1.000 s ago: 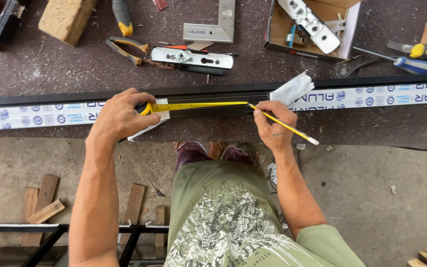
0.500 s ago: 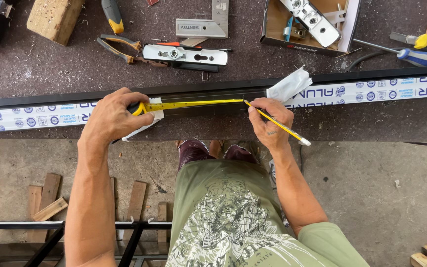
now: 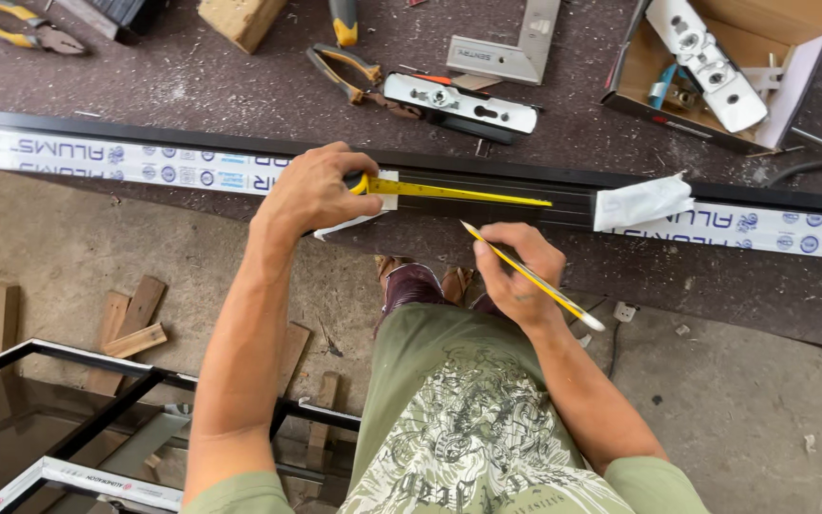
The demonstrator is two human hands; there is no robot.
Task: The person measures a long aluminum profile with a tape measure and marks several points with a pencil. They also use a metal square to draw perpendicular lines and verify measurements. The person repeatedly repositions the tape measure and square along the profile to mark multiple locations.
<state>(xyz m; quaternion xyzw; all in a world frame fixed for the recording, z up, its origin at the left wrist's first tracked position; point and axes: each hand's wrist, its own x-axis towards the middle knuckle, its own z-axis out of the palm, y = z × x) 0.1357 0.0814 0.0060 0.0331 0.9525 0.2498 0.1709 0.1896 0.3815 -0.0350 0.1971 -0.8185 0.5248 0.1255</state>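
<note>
Tape measure point(image 3: 449, 190), thin yellow blade, black profile point(image 3: 487, 183)

**Figure: the person's clothing and limbs, head view**

Both forearms are bare to above the elbow, with no watch, glove or band on the left hand point(image 3: 314, 190) or the right hand point(image 3: 518, 271). The torso carries an olive-green short-sleeved T-shirt point(image 3: 449, 400) — its front bears a pale, cream-coloured graphic print of dense line work. Short sleeve hems show at both lower corners. Below the shirt hem, dark maroon footwear point(image 3: 413, 286) appears — detail unclear.
</note>
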